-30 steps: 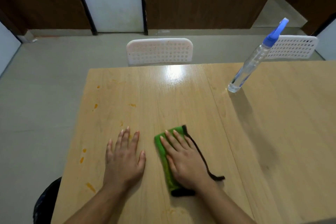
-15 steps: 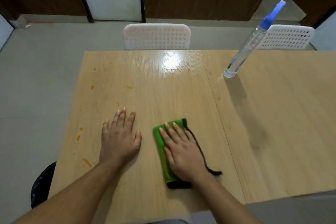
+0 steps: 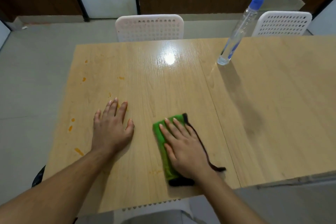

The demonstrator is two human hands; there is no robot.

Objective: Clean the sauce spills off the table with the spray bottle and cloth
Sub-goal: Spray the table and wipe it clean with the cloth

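A folded green cloth [image 3: 159, 132] with a black edge lies on the wooden table [image 3: 163, 82], and my right hand [image 3: 183, 147] presses flat on it with straight fingers. My left hand [image 3: 111, 127] rests flat on the bare wood to the cloth's left. Orange sauce spills [image 3: 70, 128] dot the table's left side, with a faint smear [image 3: 154, 171] near the front edge. A clear spray bottle [image 3: 238, 29] with a blue nozzle stands upright at the far right, well beyond both hands.
Two white perforated chairs stand behind the table, one [image 3: 149, 27] at the middle and one [image 3: 282, 23] at the right. A second tabletop [image 3: 283, 107] adjoins on the right. Grey floor lies to the left.
The camera has pulled back and tilted down, showing the table's front edge. My left hand has slid slightly left, away from the cloth. My right hand stays pressed on the cloth.
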